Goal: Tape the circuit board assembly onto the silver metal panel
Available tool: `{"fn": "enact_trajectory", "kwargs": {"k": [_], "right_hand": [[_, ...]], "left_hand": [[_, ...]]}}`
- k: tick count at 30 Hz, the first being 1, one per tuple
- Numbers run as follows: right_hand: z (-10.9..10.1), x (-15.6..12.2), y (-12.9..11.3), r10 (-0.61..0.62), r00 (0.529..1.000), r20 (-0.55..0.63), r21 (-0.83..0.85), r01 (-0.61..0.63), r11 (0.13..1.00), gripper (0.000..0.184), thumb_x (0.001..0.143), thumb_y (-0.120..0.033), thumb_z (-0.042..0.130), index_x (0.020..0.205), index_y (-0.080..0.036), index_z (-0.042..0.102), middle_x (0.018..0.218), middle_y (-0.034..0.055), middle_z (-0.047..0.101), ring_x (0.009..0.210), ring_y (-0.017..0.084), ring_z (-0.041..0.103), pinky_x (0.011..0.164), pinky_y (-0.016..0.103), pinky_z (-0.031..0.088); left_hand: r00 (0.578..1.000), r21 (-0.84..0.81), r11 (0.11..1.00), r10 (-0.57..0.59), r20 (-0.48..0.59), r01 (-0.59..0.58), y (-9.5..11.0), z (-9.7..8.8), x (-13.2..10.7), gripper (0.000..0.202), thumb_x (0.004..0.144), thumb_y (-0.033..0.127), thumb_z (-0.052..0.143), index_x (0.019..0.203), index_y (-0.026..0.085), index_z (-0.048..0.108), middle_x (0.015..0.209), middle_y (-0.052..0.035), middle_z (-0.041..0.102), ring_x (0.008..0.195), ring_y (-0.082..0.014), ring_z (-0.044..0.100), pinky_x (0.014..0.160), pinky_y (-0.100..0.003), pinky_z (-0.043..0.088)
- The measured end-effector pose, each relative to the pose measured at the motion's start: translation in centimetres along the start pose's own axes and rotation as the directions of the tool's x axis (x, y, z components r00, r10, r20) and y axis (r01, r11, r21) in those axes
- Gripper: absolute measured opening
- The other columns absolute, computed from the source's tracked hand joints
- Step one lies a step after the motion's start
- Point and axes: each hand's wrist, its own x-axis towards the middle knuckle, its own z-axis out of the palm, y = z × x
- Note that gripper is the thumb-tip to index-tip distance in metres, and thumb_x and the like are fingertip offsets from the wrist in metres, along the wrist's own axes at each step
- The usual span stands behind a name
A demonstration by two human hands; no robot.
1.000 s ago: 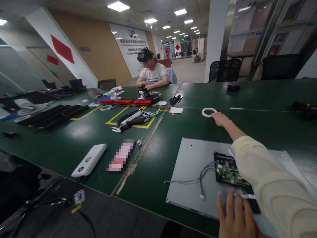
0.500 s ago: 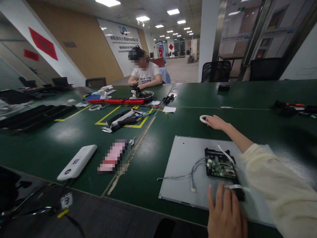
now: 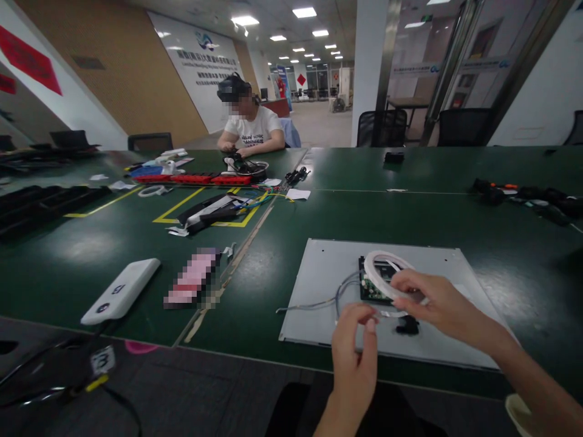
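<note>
My right hand (image 3: 432,297) is closed on the edge of a white roll of tape (image 3: 378,282), tilted above the panel. My left hand (image 3: 355,346) is raised to the left of it, thumb and forefinger pinched together; whatever lies between those fingertips is too small to make out. Under both hands lies a flat grey panel (image 3: 314,273). On it sits a green circuit board (image 3: 368,288) in a black frame, partly hidden by the roll. Grey-blue wires (image 3: 314,303) run left from the board. Beside my right hand a black piece (image 3: 407,326) and a white strip rest on the panel.
A white power bank (image 3: 121,291) and a pink phone-shaped object (image 3: 194,278) lie to the left. Beyond them are a black device with wires (image 3: 209,212) and red strips (image 3: 191,179). Across the table (image 3: 255,267) sits a person (image 3: 252,124) wearing a headset.
My right hand has brought the tape roll back from the far side to above the board. My left hand has lifted off the panel and drawn its fingers into a pinch.
</note>
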Motion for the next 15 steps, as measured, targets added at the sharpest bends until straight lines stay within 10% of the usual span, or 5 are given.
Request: {"fn": "enact_trajectory", "kwargs": {"k": [6,15], "right_hand": [[3.1,-2.9,-1.2,-0.166,0.972,-0.165,-0.165,0.139,0.976,0.016,0.096,-0.030,0.044,0.107,-0.020,0.050,0.094,0.0037,0.058,0.084,0.017,0.055,0.073,0.030,0.042],[4.3,-2.9,-2.2,-0.278,0.949,-0.152,-0.400,0.198,0.895,0.015,0.099,-0.024,0.038,0.105,-0.017,0.049,0.095,0.0074,0.058,0.087,0.023,0.054,0.076,0.038,0.042]], "left_hand": [[0.979,-0.128,0.976,-0.159,0.125,0.175,1.3,0.5,0.7,0.019,0.094,0.029,0.040,0.088,0.017,0.054,0.076,-0.0014,0.059,0.071,-0.0134,0.058,0.066,-0.024,0.045],[0.990,0.328,0.944,-0.010,0.144,-0.039,1.2,-0.8,0.6,0.020,0.091,0.023,0.044,0.074,0.017,0.051,0.070,-0.0006,0.055,0.067,-0.0124,0.053,0.062,-0.023,0.037]]}}
